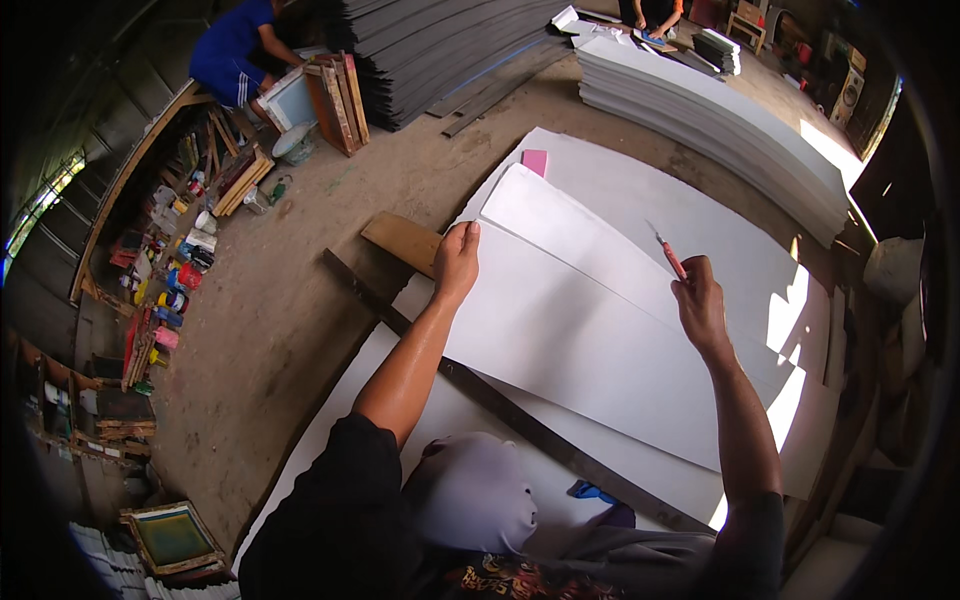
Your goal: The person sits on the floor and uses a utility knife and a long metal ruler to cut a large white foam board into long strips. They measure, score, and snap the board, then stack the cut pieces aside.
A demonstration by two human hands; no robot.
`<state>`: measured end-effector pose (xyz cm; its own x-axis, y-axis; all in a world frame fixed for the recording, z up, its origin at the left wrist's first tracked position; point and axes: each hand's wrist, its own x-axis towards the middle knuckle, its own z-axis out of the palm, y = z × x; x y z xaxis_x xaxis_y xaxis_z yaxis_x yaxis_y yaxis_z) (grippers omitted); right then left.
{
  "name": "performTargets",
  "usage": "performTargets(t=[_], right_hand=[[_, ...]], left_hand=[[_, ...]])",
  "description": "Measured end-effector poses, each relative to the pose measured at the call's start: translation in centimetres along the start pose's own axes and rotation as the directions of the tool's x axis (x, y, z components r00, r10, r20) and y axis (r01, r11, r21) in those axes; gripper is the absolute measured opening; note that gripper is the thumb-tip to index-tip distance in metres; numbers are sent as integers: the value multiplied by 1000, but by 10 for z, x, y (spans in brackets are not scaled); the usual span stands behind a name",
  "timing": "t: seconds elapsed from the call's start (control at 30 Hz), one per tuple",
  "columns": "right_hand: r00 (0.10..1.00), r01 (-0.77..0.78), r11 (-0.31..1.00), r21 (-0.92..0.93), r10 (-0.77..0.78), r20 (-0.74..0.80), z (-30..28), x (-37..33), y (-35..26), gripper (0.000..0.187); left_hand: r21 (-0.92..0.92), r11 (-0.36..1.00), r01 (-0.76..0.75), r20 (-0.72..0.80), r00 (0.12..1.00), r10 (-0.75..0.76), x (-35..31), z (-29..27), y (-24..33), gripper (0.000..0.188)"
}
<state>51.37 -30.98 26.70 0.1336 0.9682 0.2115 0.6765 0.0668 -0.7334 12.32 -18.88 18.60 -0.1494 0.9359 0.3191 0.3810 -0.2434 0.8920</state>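
My left hand [457, 262] is closed on the left edge of a large white sheet [600, 345], with the thumb on top. In my right hand [698, 302] is a craft knife [673, 259] with a red handle, its thin blade pointing up and away, apparently above the sheets. Between the hands and beyond them lies a long white strip [570, 215] with rounded corners. A small pink block [535, 162] rests near the strip's far end. Closer to me, a long dark straight bar [530, 428] runs diagonally across the white sheets.
A brown board [400, 243] sticks out left of the sheets. Tall stacks of white sheets [700, 125] and dark sheets [450, 50] stand beyond. Paint containers [185, 275] and wooden frames line the left wall. A person in blue [232, 55] handles frames; another person [652, 18] works far back.
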Motion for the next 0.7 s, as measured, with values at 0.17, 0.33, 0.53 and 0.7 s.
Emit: performTargets(t=[0.17,0.33,0.53,0.7], right_hand=[[917,391,916,-90,-378,129,60,-6,-49,23],[824,566,804,-179,-557,105,87,-9,-58,25],[807,587,775,-233,-583,94,97,-6,-50,30],[799,598,770,-221,-595,88,101,-9,-43,29]], left_hand=[[-83,996,-14,-20,1000,12,-21,-18,10,44],[-44,999,-6,6,1000,7,-44,-17,40,39],[-59,998,32,12,999,-32,-52,-20,46,39],[-93,996,3,-4,1000,-4,-55,-12,48,46]])
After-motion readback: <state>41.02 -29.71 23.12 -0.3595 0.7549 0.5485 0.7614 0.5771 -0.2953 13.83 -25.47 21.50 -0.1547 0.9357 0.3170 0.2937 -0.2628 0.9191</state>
